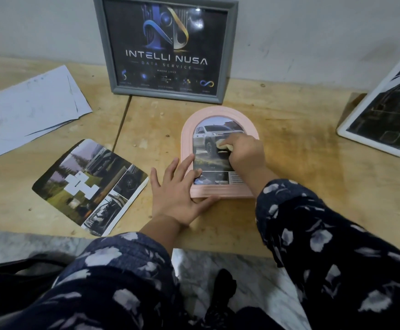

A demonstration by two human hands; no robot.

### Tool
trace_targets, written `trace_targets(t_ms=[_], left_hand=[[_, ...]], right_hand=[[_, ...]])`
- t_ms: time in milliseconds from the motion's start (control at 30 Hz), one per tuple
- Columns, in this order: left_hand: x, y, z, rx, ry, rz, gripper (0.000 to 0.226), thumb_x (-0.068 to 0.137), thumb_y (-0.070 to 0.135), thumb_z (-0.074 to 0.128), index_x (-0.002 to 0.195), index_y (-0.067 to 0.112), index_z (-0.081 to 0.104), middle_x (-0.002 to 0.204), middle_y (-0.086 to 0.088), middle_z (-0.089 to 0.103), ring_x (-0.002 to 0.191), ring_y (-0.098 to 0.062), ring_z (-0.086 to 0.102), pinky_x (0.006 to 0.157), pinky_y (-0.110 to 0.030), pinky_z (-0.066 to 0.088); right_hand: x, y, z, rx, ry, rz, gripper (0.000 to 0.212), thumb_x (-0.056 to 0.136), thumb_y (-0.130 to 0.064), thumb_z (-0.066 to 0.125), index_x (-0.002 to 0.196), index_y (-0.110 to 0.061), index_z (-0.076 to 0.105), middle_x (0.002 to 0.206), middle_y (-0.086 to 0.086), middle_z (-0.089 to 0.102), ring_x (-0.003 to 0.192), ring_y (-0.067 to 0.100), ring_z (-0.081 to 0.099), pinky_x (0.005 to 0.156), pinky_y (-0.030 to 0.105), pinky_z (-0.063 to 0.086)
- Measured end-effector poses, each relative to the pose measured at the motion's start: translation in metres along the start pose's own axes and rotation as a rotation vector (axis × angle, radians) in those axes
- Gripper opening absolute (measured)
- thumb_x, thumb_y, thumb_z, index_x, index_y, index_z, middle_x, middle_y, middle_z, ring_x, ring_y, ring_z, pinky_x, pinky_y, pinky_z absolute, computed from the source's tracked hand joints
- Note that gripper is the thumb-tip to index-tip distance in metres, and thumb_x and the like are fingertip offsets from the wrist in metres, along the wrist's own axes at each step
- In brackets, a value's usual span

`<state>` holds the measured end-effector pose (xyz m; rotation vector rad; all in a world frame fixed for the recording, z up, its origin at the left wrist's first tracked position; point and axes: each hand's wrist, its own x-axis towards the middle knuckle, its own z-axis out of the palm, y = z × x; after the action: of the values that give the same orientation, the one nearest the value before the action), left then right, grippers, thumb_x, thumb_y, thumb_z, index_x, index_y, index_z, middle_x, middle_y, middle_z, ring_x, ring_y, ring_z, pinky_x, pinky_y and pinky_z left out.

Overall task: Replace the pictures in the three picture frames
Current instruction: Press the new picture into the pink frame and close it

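A pink arched picture frame (pixel 187 129) lies face up on the wooden table (pixel 301 186), showing a car picture. My left hand (pixel 177 191) lies flat with fingers spread, pressing the frame's lower left corner. On the frame's glass, my right hand (pixel 244 153) is closed around a small pale cloth (pixel 222 145). A grey frame (pixel 229 44) with a dark "INTELLI NUSA" poster leans against the wall behind. At the right edge, a white frame (pixel 351 122) leans tilted. A loose arch-cut photo collage (pixel 92 184) lies left of the pink frame.
Several white paper sheets (pixel 27 110) are spread at the table's far left. A seam in the tabletop (pixel 122 120) runs from the grey frame toward the collage. The table's front edge meets a marble floor (pixel 241 282) below my dark patterned sleeves.
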<state>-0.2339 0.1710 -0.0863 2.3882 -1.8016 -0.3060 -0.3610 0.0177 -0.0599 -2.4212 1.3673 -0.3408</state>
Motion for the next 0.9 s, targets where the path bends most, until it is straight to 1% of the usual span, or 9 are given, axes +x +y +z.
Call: trace_targets(t_ms=[133,233,333,400,500,567,700,833,900], left_hand=[[0.0,-0.002,0.001,0.0,-0.003,-0.006,0.079,0.074,0.09,0.023,0.134,0.042,0.041,0.158,0.024,0.005,0.148,-0.014,0.001,0.113,-0.061,-0.003],[0.0,-0.002,0.002,0.008,0.001,-0.002,0.078,0.073,0.09,0.023,0.133,0.043,0.041,0.158,0.024,0.005,0.148,-0.014,0.002,0.113,-0.061,-0.002],[-0.002,-0.004,0.001,0.008,0.012,0.002,0.08,0.074,0.091,0.022,0.135,0.042,0.041,0.158,0.023,0.006,0.148,-0.014,0.003,0.113,-0.061,-0.001],[-0.002,-0.004,0.001,0.004,0.02,0.003,0.08,0.074,0.091,0.022,0.135,0.042,0.041,0.158,0.023,0.007,0.148,-0.014,0.004,0.113,-0.061,0.0],[-0.004,-0.005,0.0,-0.011,0.032,0.007,0.08,0.074,0.091,0.022,0.134,0.041,0.042,0.158,0.022,0.01,0.147,-0.015,0.006,0.113,-0.062,0.001],[-0.004,-0.005,0.0,-0.02,0.035,0.01,0.079,0.074,0.09,0.023,0.132,0.041,0.043,0.158,0.022,0.011,0.147,-0.015,0.007,0.112,-0.063,0.002],[-0.003,-0.008,0.001,-0.017,0.034,0.035,0.079,0.074,0.089,0.022,0.133,0.041,0.042,0.158,0.021,0.011,0.148,-0.015,0.006,0.112,-0.063,0.002],[-0.003,-0.005,-0.002,-0.052,0.082,0.045,0.074,0.079,0.084,0.019,0.132,0.038,0.043,0.153,0.016,0.028,0.144,-0.017,0.018,0.111,-0.065,-0.002],[0.007,0.003,-0.013,-0.07,0.157,0.009,0.058,0.089,0.069,0.023,0.127,0.032,0.045,0.139,0.008,0.045,0.135,-0.019,0.032,0.111,-0.065,-0.001]], right_hand=[[-0.024,0.001,0.011,0.08,0.106,-0.105,0.037,0.073,-0.016,0.042,0.081,-0.002,0.075,0.082,0.015,0.073,0.074,0.034,0.068,0.069,0.034,0.054],[-0.037,-0.001,0.012,0.042,0.087,-0.109,0.032,0.06,0.003,0.053,0.082,-0.004,0.076,0.082,0.013,0.073,0.071,0.033,0.067,0.067,0.034,0.054],[-0.049,-0.006,0.013,0.049,0.135,-0.133,0.029,0.06,0.0,0.054,0.077,-0.006,0.076,0.076,0.009,0.072,0.065,0.03,0.067,0.061,0.029,0.054],[-0.056,-0.005,0.015,0.03,0.162,-0.149,0.021,0.061,0.0,0.063,0.075,-0.009,0.076,0.073,0.007,0.072,0.062,0.028,0.067,0.059,0.026,0.052],[-0.068,-0.005,0.017,0.017,0.102,-0.131,0.026,0.053,0.0,0.082,0.074,-0.013,0.076,0.076,0.005,0.073,0.065,0.025,0.069,0.061,0.024,0.052],[-0.07,-0.009,0.009,0.026,0.076,-0.139,0.023,0.056,-0.001,0.083,0.074,-0.014,0.076,0.079,0.003,0.074,0.069,0.023,0.069,0.062,0.02,0.049],[-0.044,-0.012,-0.023,0.219,-0.146,0.212,0.023,0.083,-0.004,0.058,0.086,-0.017,0.077,0.101,0.001,0.074,0.097,0.018,0.065,0.084,0.029,0.052],[-0.013,-0.001,-0.045,0.424,-0.028,0.415,0.039,0.081,0.002,0.055,0.059,-0.028,0.067,0.092,-0.004,0.074,0.09,0.015,0.068,0.081,0.037,0.057],[0.001,0.004,-0.051,0.373,0.004,0.424,0.035,0.084,0.0,0.056,0.07,-0.028,0.072,0.092,-0.006,0.074,0.088,0.014,0.067,0.082,0.034,0.057]])
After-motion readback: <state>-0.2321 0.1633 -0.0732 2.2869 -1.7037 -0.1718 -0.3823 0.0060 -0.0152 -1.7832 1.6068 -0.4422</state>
